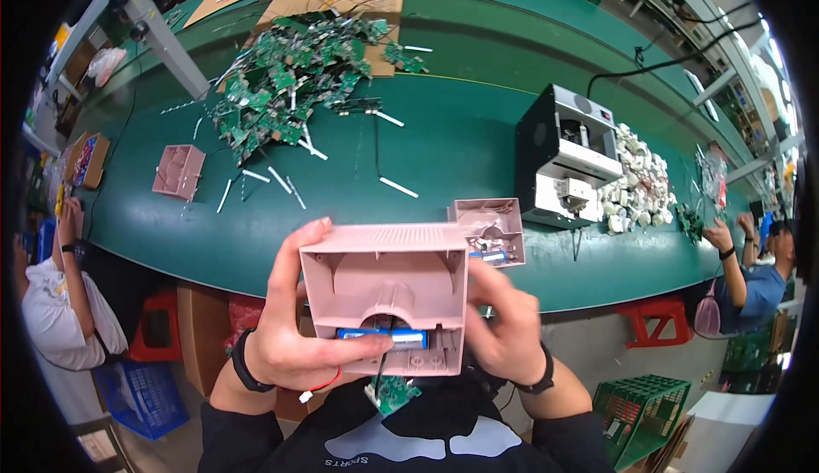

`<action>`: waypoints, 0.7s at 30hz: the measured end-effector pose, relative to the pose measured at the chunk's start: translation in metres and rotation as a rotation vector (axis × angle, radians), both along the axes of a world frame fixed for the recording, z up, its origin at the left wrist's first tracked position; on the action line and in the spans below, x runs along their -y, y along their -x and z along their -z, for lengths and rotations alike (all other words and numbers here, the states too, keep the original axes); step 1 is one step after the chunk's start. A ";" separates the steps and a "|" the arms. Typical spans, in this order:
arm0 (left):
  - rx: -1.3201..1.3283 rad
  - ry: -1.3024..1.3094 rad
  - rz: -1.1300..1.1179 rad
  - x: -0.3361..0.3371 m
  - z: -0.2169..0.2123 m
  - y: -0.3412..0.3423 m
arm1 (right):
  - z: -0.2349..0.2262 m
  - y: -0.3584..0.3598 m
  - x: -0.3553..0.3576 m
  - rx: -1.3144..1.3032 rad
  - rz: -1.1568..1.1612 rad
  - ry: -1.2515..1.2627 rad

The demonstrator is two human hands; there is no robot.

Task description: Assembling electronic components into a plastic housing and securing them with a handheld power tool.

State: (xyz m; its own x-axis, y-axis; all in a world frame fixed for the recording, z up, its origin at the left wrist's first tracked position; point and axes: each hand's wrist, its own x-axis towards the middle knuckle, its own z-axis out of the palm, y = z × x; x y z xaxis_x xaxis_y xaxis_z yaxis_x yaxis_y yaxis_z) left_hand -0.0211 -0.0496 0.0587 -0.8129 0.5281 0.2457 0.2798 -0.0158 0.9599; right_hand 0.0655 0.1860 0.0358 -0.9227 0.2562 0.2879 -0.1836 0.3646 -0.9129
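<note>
My left hand (294, 345) is closed around the left side of a pink plastic housing (384, 238), held up over the table's near edge with its hollow side facing me. One left finger presses a blue cylindrical battery (358, 334) lying across the lower compartment. My right hand (509, 328) grips the right wall, its fingertips partly hidden behind it. A black wire runs down from the battery area to a green circuit board (394, 394) hanging below. Near my left wrist dangles a red wire with a white connector (305, 396).
Beyond the housing sits another pink housing (486, 210) with parts inside; a third pink housing (177, 172) is farther left. Circuit boards (290, 81) are heaped at the back, beside a black-and-white machine (563, 157) and white parts (636, 179). Co-workers sit at both sides.
</note>
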 end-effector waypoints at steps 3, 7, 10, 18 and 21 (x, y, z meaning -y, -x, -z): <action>0.060 -0.017 0.054 -0.001 0.006 -0.013 | 0.029 0.009 -0.001 -0.142 -0.409 -0.032; -0.341 0.040 0.113 0.008 0.031 -0.001 | 0.051 -0.009 0.018 0.003 -0.364 0.084; -0.494 0.103 0.149 0.017 0.052 0.012 | 0.067 -0.017 0.034 0.135 -0.335 0.148; -0.256 0.199 0.197 0.006 0.087 0.042 | 0.072 -0.018 0.034 0.318 -0.259 0.018; -0.289 0.274 0.212 -0.009 0.096 0.049 | 0.084 -0.017 0.030 0.275 -0.158 -0.098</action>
State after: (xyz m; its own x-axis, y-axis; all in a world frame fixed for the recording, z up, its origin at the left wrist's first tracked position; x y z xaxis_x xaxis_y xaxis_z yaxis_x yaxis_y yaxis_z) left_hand -0.0704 -0.0404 -0.0370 -0.5983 0.7528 0.2743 0.5550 0.1425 0.8196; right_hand 0.0828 0.1564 -0.0479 -0.9954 0.0876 0.0388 0.0037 0.4395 -0.8983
